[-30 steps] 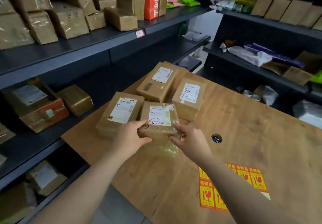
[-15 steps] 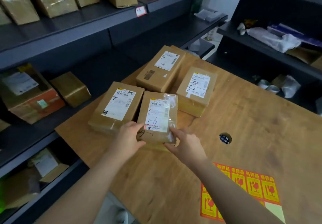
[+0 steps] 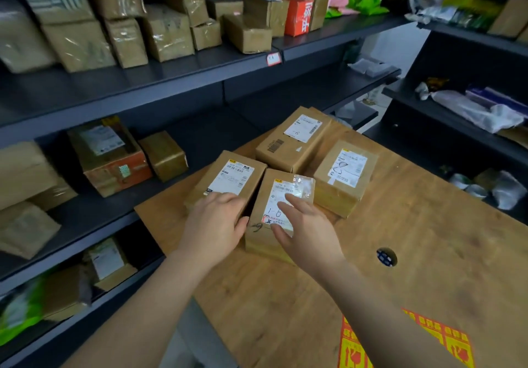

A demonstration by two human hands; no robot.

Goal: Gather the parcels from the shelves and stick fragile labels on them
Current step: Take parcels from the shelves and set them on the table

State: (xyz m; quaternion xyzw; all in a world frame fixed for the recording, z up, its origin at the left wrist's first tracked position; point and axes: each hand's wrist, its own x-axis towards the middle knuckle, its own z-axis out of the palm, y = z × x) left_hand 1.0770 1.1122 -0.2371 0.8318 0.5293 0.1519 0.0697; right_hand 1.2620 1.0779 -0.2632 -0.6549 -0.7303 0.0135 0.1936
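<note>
Several brown parcels with white shipping labels lie together on the wooden table [image 3: 428, 219]. The nearest one, marked "1-6" [image 3: 288, 187], rests flat on the table. My right hand [image 3: 307, 231] lies on top of it with the fingers spread. My left hand [image 3: 214, 224] rests over the near end of the parcel to its left [image 3: 230, 176], thumb against the side of the "1-6" parcel. Two more parcels sit behind, one at the far end [image 3: 294, 141] and one to the right [image 3: 344, 176]. A sheet of red and yellow fragile labels [image 3: 445, 344] lies at the table's near right.
Dark shelving [image 3: 143, 84] on the left holds many taped brown boxes on three levels, close to the table's left edge. Another dark shelf unit [image 3: 457, 116] at the right carries bags and soft packets. A round cable hole [image 3: 386, 256] sits in the tabletop.
The "1-6" parcel, held at its near end in both hands before, now lies on the table. My right hand has moved on top of it and my left hand onto the neighbouring parcel.
</note>
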